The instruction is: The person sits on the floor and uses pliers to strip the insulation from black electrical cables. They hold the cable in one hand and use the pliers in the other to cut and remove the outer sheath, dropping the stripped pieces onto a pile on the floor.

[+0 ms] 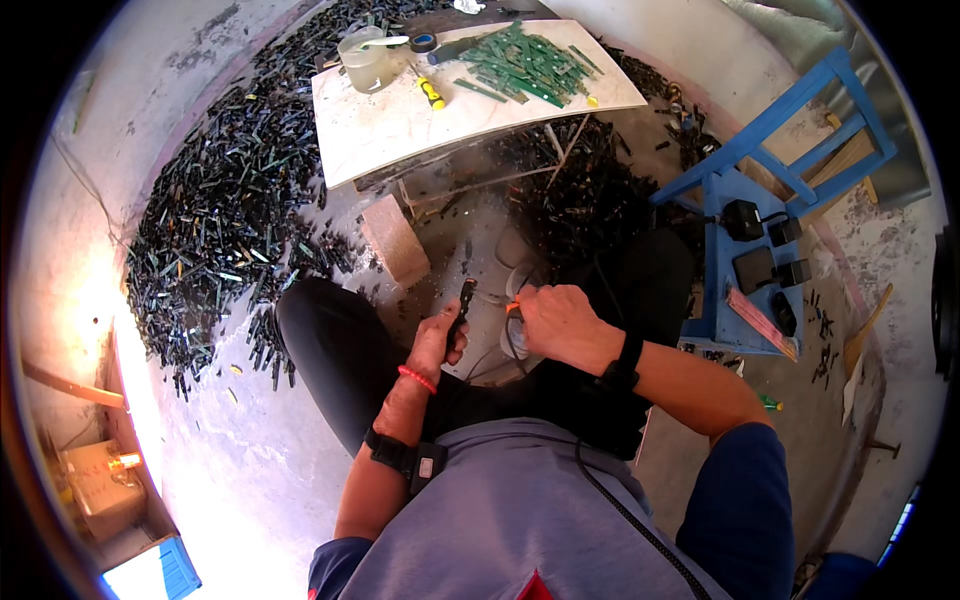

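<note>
My left hand (431,341), a red bead bracelet at its wrist, grips a slim black strip-shaped part (463,304) that stands up between thumb and fingers. Just to the right, my right hand (566,324) is closed around orange-handled pliers (492,298). Their metal jaws point left, towards the strip; whether they touch it I cannot tell. Both hands are between my knees, above the floor. Under the right hand lies a pale, clear-looking object (514,337), partly covered.
On the white tabletop (390,142) ahead are green circuit-board strips (525,64), a yellow-and-black screwdriver (430,93), a tape roll (423,43) and a tub of cloudy liquid (366,71). Dark scrap strips (232,195) heap at left. A reddish block (395,241) and a blue chair (720,262) with black devices flank me.
</note>
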`<state>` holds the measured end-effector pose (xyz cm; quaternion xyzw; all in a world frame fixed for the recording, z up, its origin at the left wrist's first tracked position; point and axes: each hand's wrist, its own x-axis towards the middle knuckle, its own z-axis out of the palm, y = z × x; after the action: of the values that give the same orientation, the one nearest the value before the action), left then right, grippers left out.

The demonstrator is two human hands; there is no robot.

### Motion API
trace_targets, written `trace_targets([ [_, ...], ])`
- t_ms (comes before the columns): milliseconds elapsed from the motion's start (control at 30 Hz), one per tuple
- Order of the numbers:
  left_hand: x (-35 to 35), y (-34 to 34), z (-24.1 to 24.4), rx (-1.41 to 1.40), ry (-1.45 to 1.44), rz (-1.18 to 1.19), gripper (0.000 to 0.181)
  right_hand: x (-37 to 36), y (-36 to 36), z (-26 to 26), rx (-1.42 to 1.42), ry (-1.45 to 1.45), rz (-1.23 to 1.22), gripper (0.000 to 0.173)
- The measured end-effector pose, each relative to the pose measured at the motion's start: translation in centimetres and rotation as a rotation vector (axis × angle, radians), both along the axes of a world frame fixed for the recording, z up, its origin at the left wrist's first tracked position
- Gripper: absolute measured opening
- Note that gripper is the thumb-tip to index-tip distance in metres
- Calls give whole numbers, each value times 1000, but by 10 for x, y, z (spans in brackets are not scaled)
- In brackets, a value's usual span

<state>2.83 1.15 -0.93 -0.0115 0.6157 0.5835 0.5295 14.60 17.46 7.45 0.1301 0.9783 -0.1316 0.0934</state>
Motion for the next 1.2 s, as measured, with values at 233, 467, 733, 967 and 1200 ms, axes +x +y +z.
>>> trace_targets([
  [233, 4, -1, -7, -27, 74, 69, 57, -5, 1, -1, -208, -101, -38, 21],
  [467, 4, -4, 4, 55, -22, 22, 58, -3, 4, -4, -1066, -459, -490, 19],
  [733, -6, -2, 5, 147, -33, 11, 56, 18, -30, -22, -2198, -309, -690, 20],
  [967, 6, 9, 18, 128, -141, 131, 56, 9, -59, -26, -2536, -163, -613, 20],
  [1200, 2, 5, 10, 148, -131, 99, 60, 2, -55, -17, -1894, -69, -628, 20],
])
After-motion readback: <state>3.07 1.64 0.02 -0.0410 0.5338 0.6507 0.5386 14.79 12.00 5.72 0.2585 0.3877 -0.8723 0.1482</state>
